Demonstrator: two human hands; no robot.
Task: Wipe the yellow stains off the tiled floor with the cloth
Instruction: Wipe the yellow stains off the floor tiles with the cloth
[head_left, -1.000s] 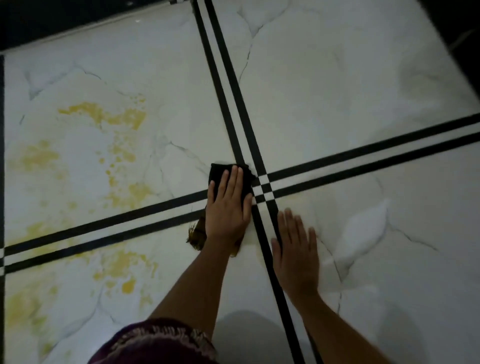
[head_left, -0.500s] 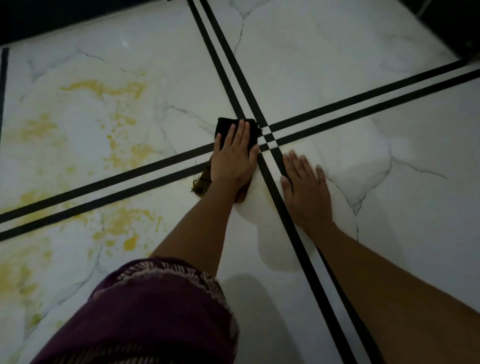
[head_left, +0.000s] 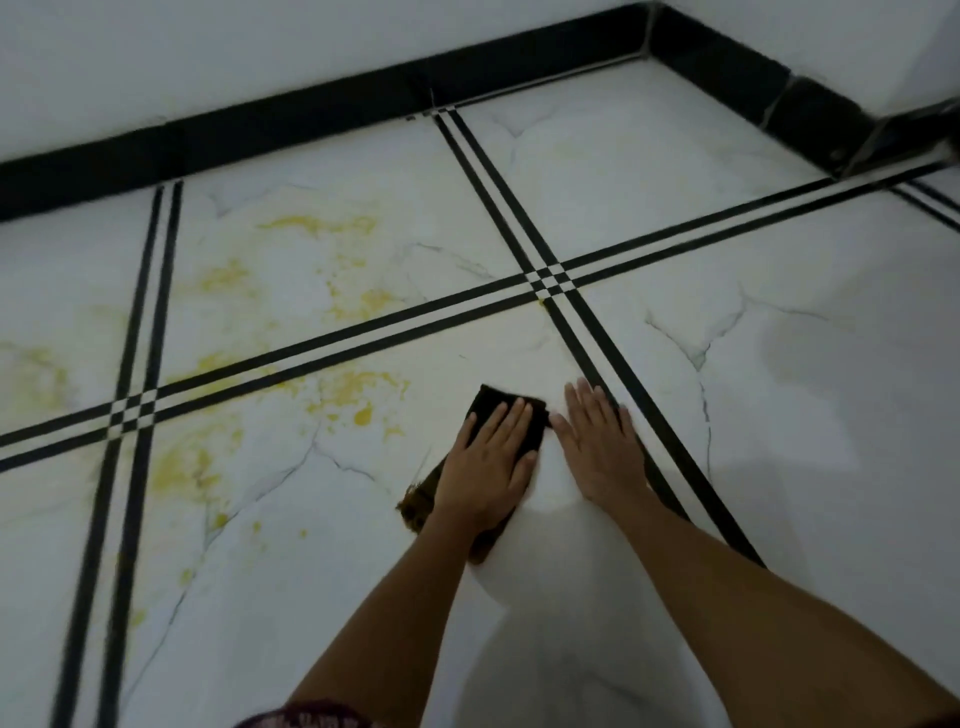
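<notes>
- Under the straight, close-set fingers of left hand: cloth, pressed flat.
- Just right of those fingers: right hand, fingers slightly spread on floor.
- Left of fingertips: yellow stains.

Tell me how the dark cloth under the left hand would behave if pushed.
Probably floppy: the cloth lies flat under the left hand, its frayed end rumpled. It should slide easily on the smooth tiled floor, though it may bunch without flat pressure.
</notes>
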